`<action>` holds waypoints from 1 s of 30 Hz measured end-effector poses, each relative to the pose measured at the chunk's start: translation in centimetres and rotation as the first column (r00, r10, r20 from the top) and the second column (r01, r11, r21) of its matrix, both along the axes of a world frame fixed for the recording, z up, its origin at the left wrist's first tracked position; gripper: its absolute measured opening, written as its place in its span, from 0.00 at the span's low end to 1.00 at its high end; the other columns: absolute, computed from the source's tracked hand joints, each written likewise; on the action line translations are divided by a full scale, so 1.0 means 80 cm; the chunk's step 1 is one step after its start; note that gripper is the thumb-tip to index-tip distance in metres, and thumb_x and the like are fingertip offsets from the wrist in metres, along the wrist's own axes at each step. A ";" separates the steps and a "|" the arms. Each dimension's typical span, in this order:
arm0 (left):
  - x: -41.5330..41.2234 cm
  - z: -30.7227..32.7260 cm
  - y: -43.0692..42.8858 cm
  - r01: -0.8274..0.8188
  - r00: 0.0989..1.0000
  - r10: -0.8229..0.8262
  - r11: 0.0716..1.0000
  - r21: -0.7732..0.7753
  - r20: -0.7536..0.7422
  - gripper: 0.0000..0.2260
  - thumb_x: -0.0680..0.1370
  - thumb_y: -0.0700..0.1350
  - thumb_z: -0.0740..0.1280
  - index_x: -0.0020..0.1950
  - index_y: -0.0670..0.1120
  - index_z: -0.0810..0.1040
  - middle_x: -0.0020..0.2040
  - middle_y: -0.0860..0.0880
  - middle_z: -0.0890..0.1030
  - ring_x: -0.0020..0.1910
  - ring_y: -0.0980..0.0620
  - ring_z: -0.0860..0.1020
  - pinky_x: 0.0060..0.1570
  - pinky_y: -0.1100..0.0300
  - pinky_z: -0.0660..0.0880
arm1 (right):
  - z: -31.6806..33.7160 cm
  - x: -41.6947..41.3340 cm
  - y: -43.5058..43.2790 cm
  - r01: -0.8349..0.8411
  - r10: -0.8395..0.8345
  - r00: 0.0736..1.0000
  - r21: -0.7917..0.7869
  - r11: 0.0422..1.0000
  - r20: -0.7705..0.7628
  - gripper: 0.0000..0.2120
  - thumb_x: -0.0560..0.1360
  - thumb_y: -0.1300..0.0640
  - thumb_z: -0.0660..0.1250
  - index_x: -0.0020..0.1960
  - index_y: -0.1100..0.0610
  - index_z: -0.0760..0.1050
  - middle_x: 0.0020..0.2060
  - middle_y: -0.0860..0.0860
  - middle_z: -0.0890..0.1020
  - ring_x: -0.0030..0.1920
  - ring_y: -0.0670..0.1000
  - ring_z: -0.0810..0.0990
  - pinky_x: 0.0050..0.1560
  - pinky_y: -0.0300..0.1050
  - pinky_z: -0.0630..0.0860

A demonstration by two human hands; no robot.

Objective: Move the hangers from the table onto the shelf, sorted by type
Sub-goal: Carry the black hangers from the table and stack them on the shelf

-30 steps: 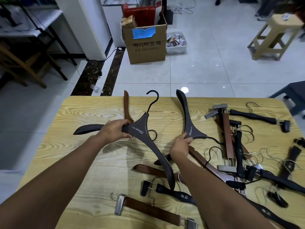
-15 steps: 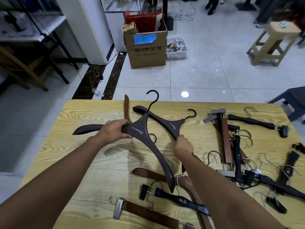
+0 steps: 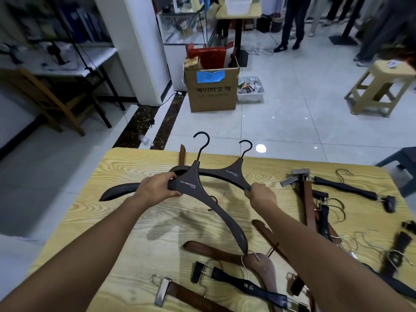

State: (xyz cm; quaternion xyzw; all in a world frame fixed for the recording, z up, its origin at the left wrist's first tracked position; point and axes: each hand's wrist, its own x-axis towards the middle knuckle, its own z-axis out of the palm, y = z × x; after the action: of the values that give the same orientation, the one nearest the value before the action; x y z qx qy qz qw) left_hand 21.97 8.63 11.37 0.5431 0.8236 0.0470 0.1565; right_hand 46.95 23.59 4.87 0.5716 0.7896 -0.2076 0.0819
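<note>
The left hand [image 3: 157, 188] curls its fingers around a dark coat hanger [image 3: 191, 188] near the neck. The right hand [image 3: 262, 195] grips the second dark hanger [image 3: 231, 174] by its arm. Both hangers are held above the counter [image 3: 90, 221]. Clip hangers [image 3: 308, 199] lie scattered to the right and close by, and a cardboard box [image 3: 212, 95] stands on the floor beyond.

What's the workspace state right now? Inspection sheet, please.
Surface: wood-grain table, hangers spread over its right and near parts.
Job's things: dark hanger and second dark hanger held above the table, overlapping; clip hangers piled at right; brown hangers near the front.
Clutter: nothing seen.
Hands: left hand grips dark hanger by its neck; right hand grips second dark hanger's arm.
Cables: cable on the floor by the pillar.
Surroundings: box, bin, stool, bottle on the floor; people standing at the back.
</note>
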 end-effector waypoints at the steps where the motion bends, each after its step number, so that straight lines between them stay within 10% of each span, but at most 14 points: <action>1: 0.003 0.004 -0.002 -0.010 1.000 0.010 1.000 0.007 -0.019 0.21 0.71 0.60 0.71 0.59 0.53 0.74 0.54 0.54 0.81 0.52 0.51 0.79 0.45 0.57 0.73 | 0.008 0.001 0.004 -0.016 0.016 1.000 0.017 1.000 -0.008 0.13 0.80 0.54 0.56 0.53 0.61 0.73 0.48 0.57 0.78 0.50 0.59 0.78 0.41 0.45 0.68; 15: 0.088 0.081 -0.076 -0.310 0.949 0.316 0.940 0.146 -0.021 0.23 0.66 0.70 0.67 0.49 0.53 0.74 0.41 0.58 0.78 0.39 0.55 0.75 0.38 0.58 0.69 | 0.098 0.010 0.008 -0.316 0.358 0.928 0.294 0.902 -0.101 0.17 0.80 0.45 0.57 0.50 0.58 0.73 0.43 0.54 0.78 0.48 0.58 0.79 0.39 0.45 0.69; 30: 0.117 0.154 -0.264 -0.533 0.810 0.577 0.800 0.277 -0.108 0.16 0.71 0.58 0.69 0.54 0.54 0.74 0.50 0.56 0.81 0.52 0.52 0.78 0.43 0.58 0.67 | 0.194 -0.062 -0.125 -0.572 0.722 0.687 0.546 0.612 -0.089 0.14 0.78 0.44 0.61 0.55 0.53 0.72 0.47 0.53 0.81 0.48 0.57 0.80 0.38 0.44 0.69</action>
State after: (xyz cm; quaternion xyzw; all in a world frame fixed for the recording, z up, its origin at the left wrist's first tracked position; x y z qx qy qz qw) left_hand 31.30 -12.52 23.70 0.2933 0.9463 0.1361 -0.0071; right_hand 41.98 13.56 20.41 0.2057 0.9711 -0.0465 -0.1121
